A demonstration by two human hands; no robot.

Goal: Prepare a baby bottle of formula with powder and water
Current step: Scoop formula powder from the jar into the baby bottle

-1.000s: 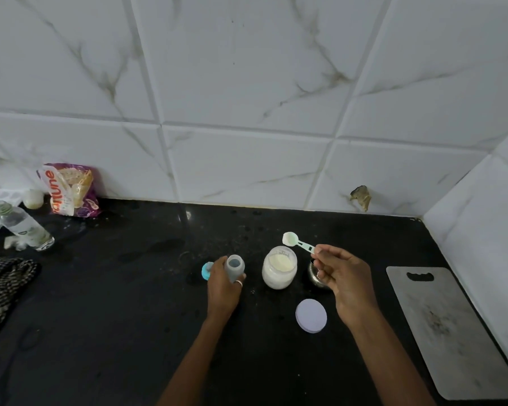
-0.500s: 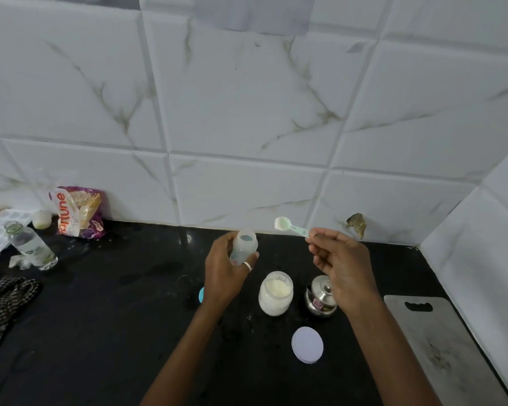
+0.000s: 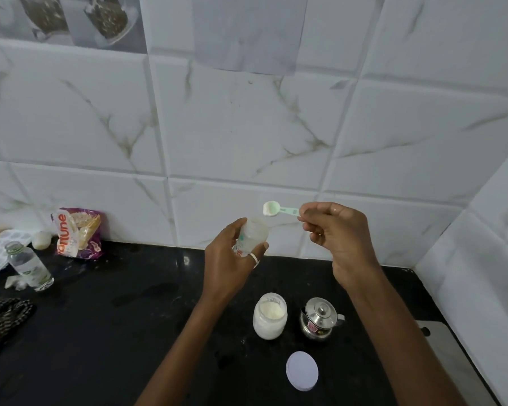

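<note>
My left hand (image 3: pixel 228 259) grips a clear baby bottle (image 3: pixel 254 232), lifted above the counter with its mouth open. My right hand (image 3: pixel 339 238) pinches the handle of a small green scoop (image 3: pixel 276 208), whose bowl sits just above and right of the bottle mouth, tilted, with a little white powder in it. Below on the black counter (image 3: pixel 115 332) stands an open glass jar of white formula powder (image 3: pixel 269 315). Its white lid (image 3: pixel 302 371) lies flat in front of it.
A small lidded steel pot (image 3: pixel 320 317) stands right of the jar. A water bottle (image 3: pixel 30 266), a snack packet (image 3: pixel 78 232) and a checked cloth (image 3: pixel 3 320) are at the left. A cutting board (image 3: pixel 440 332) lies at the right edge. Tiled walls close the back and right.
Both hands rose from the counter. The left lifted the bottle off the counter; the right brought the scoop over to the bottle mouth. The camera tilted upward.
</note>
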